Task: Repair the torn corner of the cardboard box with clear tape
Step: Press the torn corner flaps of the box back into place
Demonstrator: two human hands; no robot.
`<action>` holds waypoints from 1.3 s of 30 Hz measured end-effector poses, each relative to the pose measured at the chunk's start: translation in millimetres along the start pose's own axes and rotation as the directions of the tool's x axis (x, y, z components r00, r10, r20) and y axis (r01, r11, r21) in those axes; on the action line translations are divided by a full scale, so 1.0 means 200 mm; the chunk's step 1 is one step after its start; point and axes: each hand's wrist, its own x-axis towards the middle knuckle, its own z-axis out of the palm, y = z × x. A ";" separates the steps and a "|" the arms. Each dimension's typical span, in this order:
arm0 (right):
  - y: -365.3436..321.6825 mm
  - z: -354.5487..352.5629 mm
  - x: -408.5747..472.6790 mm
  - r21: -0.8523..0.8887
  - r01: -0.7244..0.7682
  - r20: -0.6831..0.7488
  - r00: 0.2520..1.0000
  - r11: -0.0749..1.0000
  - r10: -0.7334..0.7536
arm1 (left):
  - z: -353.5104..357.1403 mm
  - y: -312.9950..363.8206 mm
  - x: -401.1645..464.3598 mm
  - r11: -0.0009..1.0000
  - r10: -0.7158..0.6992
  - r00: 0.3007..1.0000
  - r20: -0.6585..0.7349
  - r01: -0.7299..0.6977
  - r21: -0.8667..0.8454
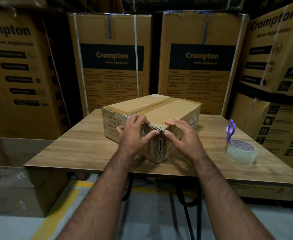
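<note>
Pressing both hands [159, 135] against box's [173, 108] torn corner [160, 132].

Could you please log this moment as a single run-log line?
left hand: pressing torn corner | right hand: pressing same corner | cardboard box: on table | tape roll: untouched

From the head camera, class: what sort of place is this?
Probably an appliance warehouse or stockroom: tall Crompton air-cooler cartons stacked along the back, yellow floor marking, and a wooden table serving as a packing bench.
</note>
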 end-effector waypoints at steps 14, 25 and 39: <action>-0.04 0.03 0.00 -0.021 -0.020 -0.081 0.997 1.000 0.018 | 0.01 0.02 0.00 0.999 -0.038 0.999 0.004 0.038 -0.002; -0.10 0.17 -0.26 0.157 -0.115 -0.117 0.984 0.981 0.134 | -0.07 -0.04 -0.01 0.992 0.058 0.987 0.149 -0.040 -0.123; -0.20 0.47 -0.41 0.051 -0.166 -0.344 0.923 0.985 0.173 | -0.04 -0.03 -0.02 0.988 0.130 0.986 0.100 -0.120 -0.099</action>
